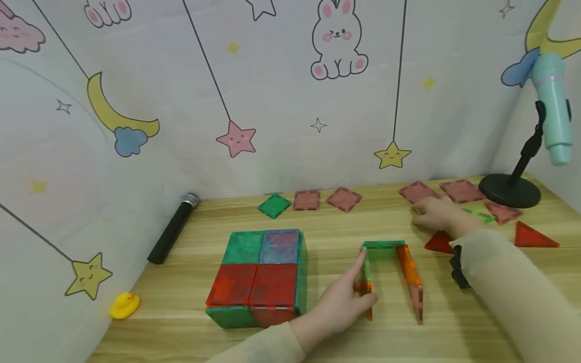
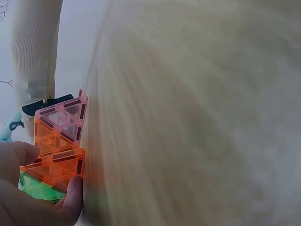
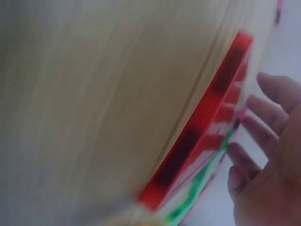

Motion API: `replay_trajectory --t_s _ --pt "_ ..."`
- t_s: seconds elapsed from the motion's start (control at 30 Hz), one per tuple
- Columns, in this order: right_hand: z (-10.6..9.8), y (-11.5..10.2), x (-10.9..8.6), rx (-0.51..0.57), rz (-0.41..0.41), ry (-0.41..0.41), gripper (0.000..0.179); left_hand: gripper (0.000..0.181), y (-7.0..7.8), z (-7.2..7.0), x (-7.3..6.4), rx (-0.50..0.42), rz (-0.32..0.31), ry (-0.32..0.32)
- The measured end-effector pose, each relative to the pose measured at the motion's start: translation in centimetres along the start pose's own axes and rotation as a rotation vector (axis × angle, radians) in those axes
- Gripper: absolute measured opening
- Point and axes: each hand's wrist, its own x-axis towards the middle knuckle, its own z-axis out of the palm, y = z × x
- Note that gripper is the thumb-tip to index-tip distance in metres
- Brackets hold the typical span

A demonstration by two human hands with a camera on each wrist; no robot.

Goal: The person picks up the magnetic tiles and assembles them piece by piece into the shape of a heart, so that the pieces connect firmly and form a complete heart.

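My left hand (image 1: 333, 307) rests its fingers along the left wall of a three-sided frame of standing magnetic tiles. That wall joins a green tile (image 1: 367, 267) to an orange triangle tile (image 2: 59, 165). Another green tile (image 1: 384, 245) closes the far side; an orange tile (image 1: 408, 264) and a pink tile (image 1: 416, 300) form the right side. My right hand (image 1: 438, 217) hovers at the back right with loosely bent fingers, near a flat pink square tile (image 1: 417, 191). Below it lies a red triangle tile (image 3: 197, 132). Nothing shows in that hand's grasp.
A block of red, green and blue tiles (image 1: 254, 282) stands left of my left hand. Loose tiles lie along the back, including a green square (image 1: 274, 205). A black microphone (image 1: 174, 229), yellow duck (image 1: 124, 305) and mint microphone (image 1: 553, 108) on a stand edge the table.
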Motion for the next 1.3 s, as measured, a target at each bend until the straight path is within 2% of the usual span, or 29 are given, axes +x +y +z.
replay_trajectory --t_s 0.13,0.33,0.43,0.53,0.63,0.8,1.0,1.13,1.2,1.3 --pt "0.0 -1.8 0.2 -0.008 -0.121 0.012 0.036 0.082 0.1 0.0 -0.1 0.022 0.012 0.004" --pt "0.1 -2.5 -0.1 -0.014 -0.139 -0.037 0.039 0.081 0.1 0.0 0.0 0.025 0.016 -0.002" --pt "0.5 -2.6 -0.3 0.045 -0.151 -0.089 0.038 0.082 0.0 0.1 0.0 0.029 0.012 -0.005" --pt "0.9 -2.8 -0.2 0.078 -0.135 -0.097 0.042 0.081 0.0 0.0 0.1 0.048 0.011 -0.002" --pt "1.2 -3.1 -0.1 0.057 -0.099 -0.078 0.047 0.081 0.0 0.0 0.1 0.071 0.014 0.003" --pt "1.3 -3.0 -0.1 0.05 -0.089 -0.056 0.042 0.081 -0.1 0.1 0.1 0.068 0.013 -0.007" --pt "-0.5 -2.2 -1.0 0.079 -0.109 0.045 0.039 0.08 -0.1 0.2 0.3 0.043 0.009 -0.021" --pt "-2.5 -4.0 -2.7 0.124 -0.184 0.089 0.038 0.08 -0.2 0.1 0.3 0.035 0.003 -0.021" --pt "-3.1 -5.4 -3.7 0.126 -0.265 0.087 0.037 0.08 -0.3 0.1 0.3 0.03 0.007 -0.018" --pt "-2.8 -7.1 -5.4 0.104 -0.39 0.066 0.035 0.08 -0.4 0.1 0.4 0.02 0.013 -0.017"
